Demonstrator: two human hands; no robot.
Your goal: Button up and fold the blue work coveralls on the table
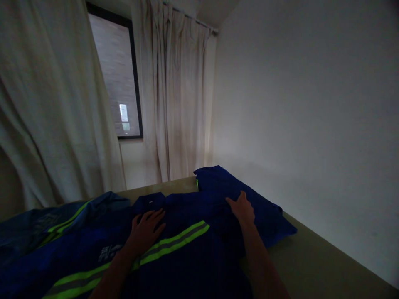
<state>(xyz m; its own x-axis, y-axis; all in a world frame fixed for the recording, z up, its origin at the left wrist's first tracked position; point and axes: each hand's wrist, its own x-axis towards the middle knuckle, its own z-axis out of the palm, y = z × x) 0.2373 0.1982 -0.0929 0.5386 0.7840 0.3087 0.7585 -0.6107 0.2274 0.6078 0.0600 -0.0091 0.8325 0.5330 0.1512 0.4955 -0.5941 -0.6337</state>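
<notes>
The room is dim, and a blue work jacket (193, 265) with yellow-green reflective stripes (174, 241) lies spread over an olive-coloured flat surface (314, 257) that runs up to the far corner. The left hand (146, 230) rests palm down on the jacket just above the stripe, near the collar, fingers spread and flat, gripping nothing. The right hand (243, 209) lies flat too, fingers together and stretched out, pressing on a bunched fold of blue cloth (268, 216) at the jacket's right side; it has no hold on it that I can see. That fold sits raised against the rest and reaches towards the surface's right edge. To the left more blue cloth (34, 226) with the same striping is heaped, and in this light I cannot tell whether it belongs to the same garment. Beyond the surface a pale curtain (46, 108) hangs close on the left, bulging in towards the cloth, and a second curtain (177, 104) hangs from a rod (199, 21) in the corner. Between them shows a dark-framed window (118, 79). A bare white wall (311, 104) runs along the right side.
</notes>
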